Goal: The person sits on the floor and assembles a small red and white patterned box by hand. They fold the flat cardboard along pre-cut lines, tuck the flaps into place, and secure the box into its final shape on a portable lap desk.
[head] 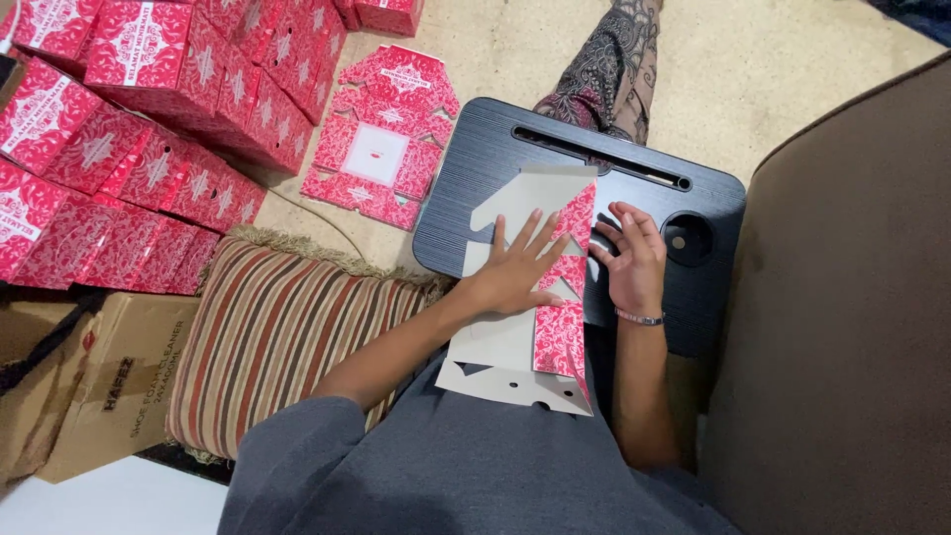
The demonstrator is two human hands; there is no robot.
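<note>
Far left of my fingers I see stacked red patterned boxes (149, 109), then a striped cushion (287, 337). My left hand (515, 272) lies flat, fingers spread open, pressing the grey inside of a flat carton blank (495, 342) on the black lap table (475, 188). The blank's red folded flap (563, 332) sits between both hands. My right hand (634, 263) rests open just beside it, fingertips touching its edge.

Left hand (517, 266) pressed flat on grey-and-red carton blank (515, 342), right hand (632, 260) beside on black lap tray (475, 188), centre frame. Folded red boxes (129, 129) stacked upper left; striped cushion (277, 337) lower left.
</note>
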